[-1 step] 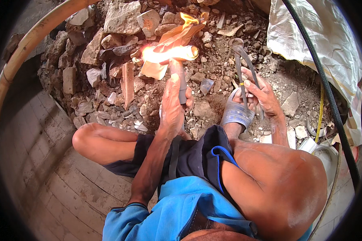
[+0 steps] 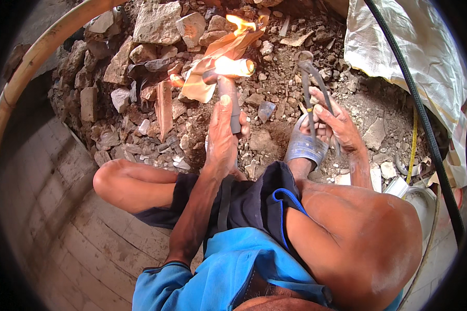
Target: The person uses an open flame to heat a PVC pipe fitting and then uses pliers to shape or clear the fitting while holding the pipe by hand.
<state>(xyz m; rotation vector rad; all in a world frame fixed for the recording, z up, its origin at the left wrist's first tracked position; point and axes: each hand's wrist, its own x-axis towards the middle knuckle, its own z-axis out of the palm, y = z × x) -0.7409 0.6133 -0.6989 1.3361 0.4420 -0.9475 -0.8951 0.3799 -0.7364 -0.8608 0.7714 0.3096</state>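
Note:
My left hand (image 2: 224, 129) is wrapped round a grey pipe (image 2: 232, 101), which points up and away from me. The pipe's far end meets a crosswise piece, dark at its left end and glowing bright (image 2: 234, 67) toward the right, partly lost in glare. Behind it lies a brown sheet of paper or cardboard (image 2: 200, 85) with a flame (image 2: 240, 23) at its top. Closed round the long handles of a pair of pincers (image 2: 305, 58), my right hand (image 2: 340, 122) holds them with the round head away from me. One handle has a yellow band.
Broken stones and rubble (image 2: 158, 23) cover the ground ahead. A white woven sack (image 2: 394, 46) lies at the far right, crossed by a black hose (image 2: 415, 88). A pale curved pipe (image 2: 31, 57) arches along the left. My sandalled foot (image 2: 301, 142) rests beside the pincers.
The bright glow over the crosswise piece has shrunk toward its right end, baring the dark left end. The flame on the sheet has shifted slightly. Both hands stay nearly in place.

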